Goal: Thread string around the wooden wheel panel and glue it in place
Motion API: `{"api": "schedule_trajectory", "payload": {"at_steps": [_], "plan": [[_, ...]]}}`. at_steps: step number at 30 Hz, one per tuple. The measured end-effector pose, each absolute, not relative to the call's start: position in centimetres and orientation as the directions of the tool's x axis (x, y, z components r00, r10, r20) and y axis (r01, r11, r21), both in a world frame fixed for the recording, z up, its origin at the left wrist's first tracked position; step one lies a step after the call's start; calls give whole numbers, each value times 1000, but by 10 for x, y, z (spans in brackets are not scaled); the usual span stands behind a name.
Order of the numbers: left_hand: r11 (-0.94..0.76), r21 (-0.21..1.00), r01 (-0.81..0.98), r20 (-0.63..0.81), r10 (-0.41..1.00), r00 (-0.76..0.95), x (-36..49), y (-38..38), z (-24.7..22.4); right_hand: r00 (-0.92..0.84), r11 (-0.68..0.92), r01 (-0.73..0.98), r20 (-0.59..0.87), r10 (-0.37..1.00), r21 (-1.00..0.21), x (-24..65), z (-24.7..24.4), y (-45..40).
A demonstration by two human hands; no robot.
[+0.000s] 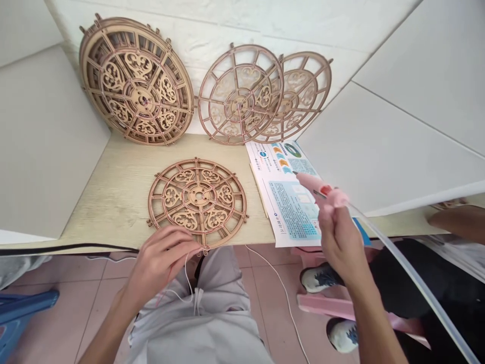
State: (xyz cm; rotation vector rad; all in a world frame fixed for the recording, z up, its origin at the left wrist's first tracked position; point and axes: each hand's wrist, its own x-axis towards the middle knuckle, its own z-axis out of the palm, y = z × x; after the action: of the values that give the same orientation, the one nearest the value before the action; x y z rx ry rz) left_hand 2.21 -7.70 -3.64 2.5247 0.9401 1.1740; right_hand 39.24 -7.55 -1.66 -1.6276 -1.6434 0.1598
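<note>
1. The laser-cut wooden disc (215, 218) lay flat on the worktop (106, 212), its lower rim at the front edge, a narrow gap from the printed instruction sheet (282, 194) on its right.
2. My left hand (161, 263) sat low at that rim, its wrist angled up from below the worktop's edge. The fingers (172, 241) lay together on the rim; I could not tell whether they clamped it.
3. My right hand (339, 242) was raised beside the sheet, its fingers clamped around a pink glue gun (322, 189). The gun's tip pointed toward the sheet, and a long clear glue stick (409, 278) ran to the lower right.
4. Further wooden discs (240, 93) leaned against the white wall (242, 20). A co-worker's forearm (454, 218) lay at the far right of the worktop.
</note>
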Motion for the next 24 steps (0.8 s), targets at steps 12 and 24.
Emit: {"api": "schedule_trajectory", "payload": {"at_steps": [12, 24], "plan": [[-673, 591, 446, 453, 734, 507, 10, -62, -30, -116, 110, 993, 404, 907, 37, 452, -72, -3], [-701, 645, 304, 424, 660, 620, 7, -65, -22, -178, 529, 760, 662, 728, -378, 295, -38, -102]]}}
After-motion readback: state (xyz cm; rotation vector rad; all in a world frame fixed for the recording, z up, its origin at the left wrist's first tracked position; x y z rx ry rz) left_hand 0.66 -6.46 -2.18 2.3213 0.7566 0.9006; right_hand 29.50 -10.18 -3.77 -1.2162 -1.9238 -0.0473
